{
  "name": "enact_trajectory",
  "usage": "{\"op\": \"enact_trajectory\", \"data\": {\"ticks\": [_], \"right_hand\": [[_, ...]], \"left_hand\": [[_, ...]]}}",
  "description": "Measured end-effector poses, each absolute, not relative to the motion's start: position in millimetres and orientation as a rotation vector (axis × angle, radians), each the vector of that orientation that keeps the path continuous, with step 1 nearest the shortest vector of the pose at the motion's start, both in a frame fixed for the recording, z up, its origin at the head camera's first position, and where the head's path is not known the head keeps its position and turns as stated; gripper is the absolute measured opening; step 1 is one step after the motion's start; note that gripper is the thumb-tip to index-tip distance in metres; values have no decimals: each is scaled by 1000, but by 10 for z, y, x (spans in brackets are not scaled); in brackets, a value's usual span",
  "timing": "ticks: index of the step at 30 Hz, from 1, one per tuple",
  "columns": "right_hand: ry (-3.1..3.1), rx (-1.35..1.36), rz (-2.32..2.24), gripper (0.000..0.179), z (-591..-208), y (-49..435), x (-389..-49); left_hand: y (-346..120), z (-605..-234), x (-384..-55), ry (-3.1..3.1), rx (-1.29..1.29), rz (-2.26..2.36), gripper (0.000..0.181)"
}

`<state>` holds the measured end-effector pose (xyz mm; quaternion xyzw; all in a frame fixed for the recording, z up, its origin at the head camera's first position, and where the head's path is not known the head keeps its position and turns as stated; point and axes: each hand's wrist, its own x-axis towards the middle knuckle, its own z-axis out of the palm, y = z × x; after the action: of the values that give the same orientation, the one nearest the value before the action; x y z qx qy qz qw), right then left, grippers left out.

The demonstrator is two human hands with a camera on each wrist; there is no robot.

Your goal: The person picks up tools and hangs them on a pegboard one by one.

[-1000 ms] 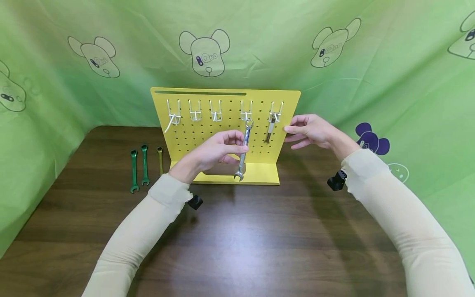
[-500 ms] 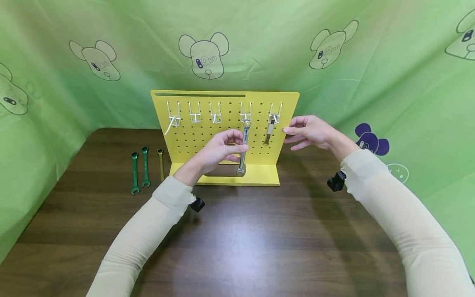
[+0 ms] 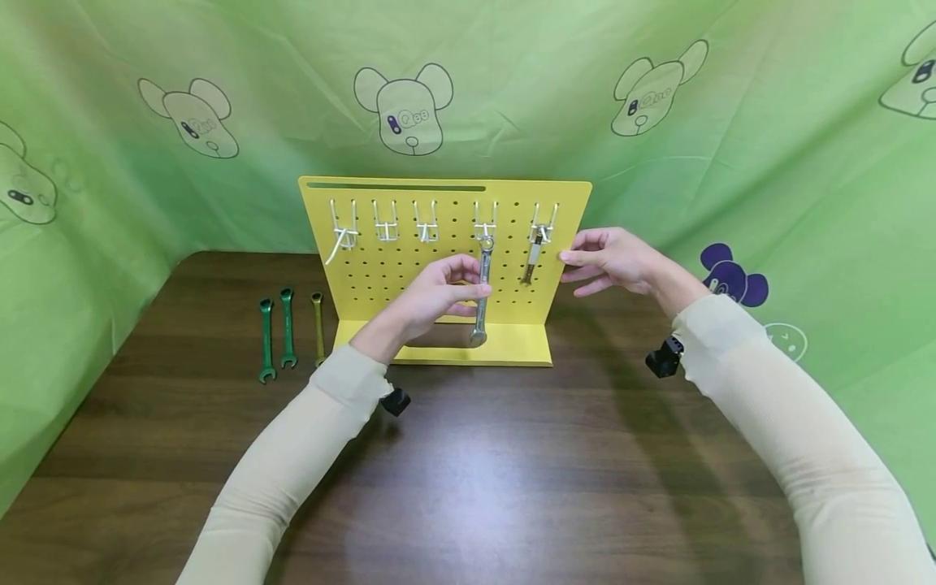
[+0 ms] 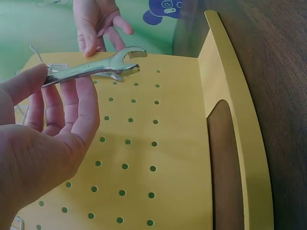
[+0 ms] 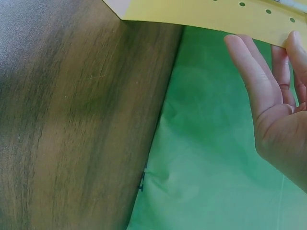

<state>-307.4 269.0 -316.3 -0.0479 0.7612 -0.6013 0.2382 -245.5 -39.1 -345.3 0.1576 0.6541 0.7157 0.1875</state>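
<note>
First green wrench [image 3: 266,341]: on the tabletop [image 3: 468,496], well left of the board [image 3: 528,190], ring end towards the back.
Second green wrench [image 3: 288,329]: between the first and the board, lying the same way.
Gold wrench [image 3: 318,325]: nearest the board on its left, just beside the left sleeve [image 3: 292,463].
First hook [image 3: 343,231]: on the board's upper left, a long prong slanting down from it.
Second hook [image 3: 385,223]: right of that, along the board's upper part.
Third hook [image 3: 426,223]: near the board's middle, above the left hand.
Left hand [image 3: 442,288]: in front of the board, pinching the silver wrench between thumb and fingers.
Silver wrench [image 3: 484,272]: nearly upright before the board, right of its middle, open end low over the board's base; ring end at the fourth hook [image 3: 486,215], whether threaded on I cannot tell.
Hung wrench [image 3: 534,258]: on the fifth hook [image 3: 543,219], at the board's upper right.
Right hand [image 3: 613,260]: at the board's right edge, gripping it with thumb in front, fingertips behind.
Cloth [image 3: 512,97]: green, behind the board.
</note>
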Motion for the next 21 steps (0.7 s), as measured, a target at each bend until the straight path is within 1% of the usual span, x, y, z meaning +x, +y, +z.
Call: {"op": "enact_trajectory", "data": {"ticks": [4, 14, 21], "right_hand": [[2082, -133, -1646, 28, -3174, 2691, -3082], [2080, -136, -1646, 24, -3156, 2683, -3088], [2077, -133, -1646, 22, -3162, 2684, -3079]], "left_hand": [[-379, -3503, -2491, 1839, 398, 2031, 30], [-377, -3674, -2538, 1897, 344, 1976, 24], [-349, -3742, -2544, 1922, 264, 1920, 29]]}}
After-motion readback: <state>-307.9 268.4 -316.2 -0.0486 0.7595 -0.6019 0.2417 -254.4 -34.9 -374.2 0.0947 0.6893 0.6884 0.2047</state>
